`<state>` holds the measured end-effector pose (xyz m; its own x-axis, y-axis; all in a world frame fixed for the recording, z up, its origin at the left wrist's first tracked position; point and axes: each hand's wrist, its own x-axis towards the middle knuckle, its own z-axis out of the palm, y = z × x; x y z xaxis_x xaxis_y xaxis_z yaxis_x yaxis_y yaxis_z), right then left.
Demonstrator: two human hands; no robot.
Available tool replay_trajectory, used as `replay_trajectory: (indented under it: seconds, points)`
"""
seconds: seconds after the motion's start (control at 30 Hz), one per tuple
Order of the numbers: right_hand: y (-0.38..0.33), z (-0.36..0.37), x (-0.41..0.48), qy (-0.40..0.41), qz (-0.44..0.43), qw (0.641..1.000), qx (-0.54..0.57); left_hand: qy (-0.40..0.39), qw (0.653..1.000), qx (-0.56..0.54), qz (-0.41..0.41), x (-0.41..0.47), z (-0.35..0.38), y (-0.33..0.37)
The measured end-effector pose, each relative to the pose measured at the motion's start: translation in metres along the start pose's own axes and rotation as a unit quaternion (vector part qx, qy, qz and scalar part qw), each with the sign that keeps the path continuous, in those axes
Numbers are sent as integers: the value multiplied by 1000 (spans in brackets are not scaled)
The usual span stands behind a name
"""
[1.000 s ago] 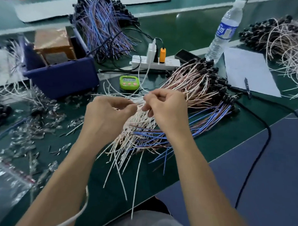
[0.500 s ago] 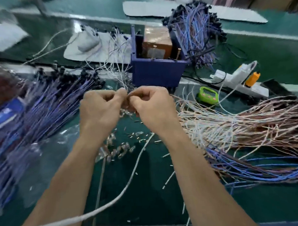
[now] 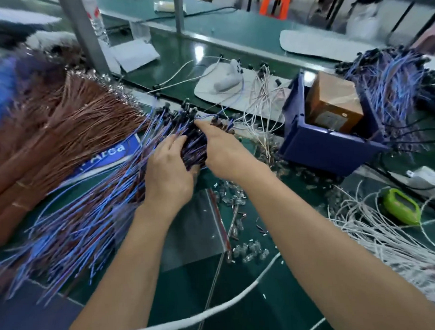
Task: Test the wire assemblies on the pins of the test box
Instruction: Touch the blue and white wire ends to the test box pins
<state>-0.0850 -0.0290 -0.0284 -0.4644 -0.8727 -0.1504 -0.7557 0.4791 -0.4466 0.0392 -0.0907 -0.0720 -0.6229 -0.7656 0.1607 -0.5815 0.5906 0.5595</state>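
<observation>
Both hands meet on a thick bundle of blue wire assemblies (image 3: 97,208) lying across the left of the green bench (image 3: 181,289). The left hand (image 3: 168,169) holds it, fingers slightly apart on top and thumb tucked beneath. The right hand (image 3: 227,149) presses the opposite side with its forefinger straight; its other fingers are hidden. A brown box (image 3: 332,104) sits in a blue bin (image 3: 329,151) to the right.

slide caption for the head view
Left hand grips and right hand presses the blue-and-brown wire bundle left of the blue bin
</observation>
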Motion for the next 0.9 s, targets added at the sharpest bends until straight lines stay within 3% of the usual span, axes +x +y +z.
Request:
replay_trajectory:
  seconds: [0.23,0.43,0.57,0.77,0.9]
  points:
    - [3,2,13,106,-1,994,-17,61,997,-38,10,2,10,-8]
    - [-7,-8,15,76,-4,988,-134,77,996,-28,24,1,14,-13]
    - [-11,-5,12,59,-10,989,-134,90,995,-28,21,3,18,-14]
    - [-10,-22,5,93,25,994,41,98,994,-36,15,3,18,-13]
    - [-13,-46,-7,123,37,971,200,100,994,-46,16,1,18,-14]
